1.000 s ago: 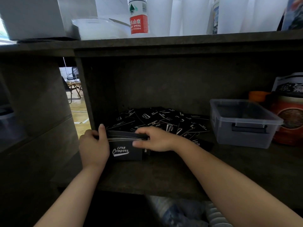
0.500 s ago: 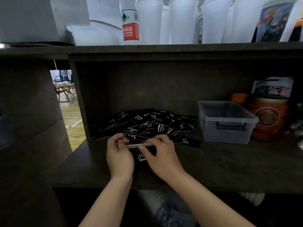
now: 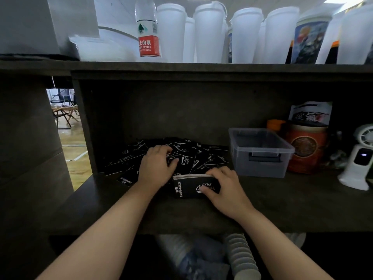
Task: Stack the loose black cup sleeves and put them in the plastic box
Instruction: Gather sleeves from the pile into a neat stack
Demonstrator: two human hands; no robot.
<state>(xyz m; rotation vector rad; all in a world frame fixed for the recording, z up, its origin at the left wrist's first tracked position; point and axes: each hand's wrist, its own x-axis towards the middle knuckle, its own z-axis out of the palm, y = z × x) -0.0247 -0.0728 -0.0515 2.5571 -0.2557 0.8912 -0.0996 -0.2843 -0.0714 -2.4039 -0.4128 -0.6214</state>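
A heap of loose black cup sleeves (image 3: pixel 201 156) with white lettering lies at the back of the dark shelf (image 3: pixel 282 205). My right hand (image 3: pixel 224 186) grips a stack of black sleeves (image 3: pixel 187 187) standing on edge on the shelf, fingers over its top edge and thumb on its front. My left hand (image 3: pixel 156 165) rests on the loose heap just left of the stack, fingers curled onto the sleeves. The clear plastic box (image 3: pixel 260 152) stands to the right of the heap, with nothing visible inside.
A red-orange tin (image 3: pixel 306 146) and a white desk fan (image 3: pixel 359 158) stand right of the box. On the upper shelf are a water bottle (image 3: pixel 147 33) and several white cups (image 3: pixel 207 35). A side panel (image 3: pixel 84 128) walls the left.
My left hand has let go of the stack and moved up onto the loose heap. My right hand now holds the stack alone, a little further right.
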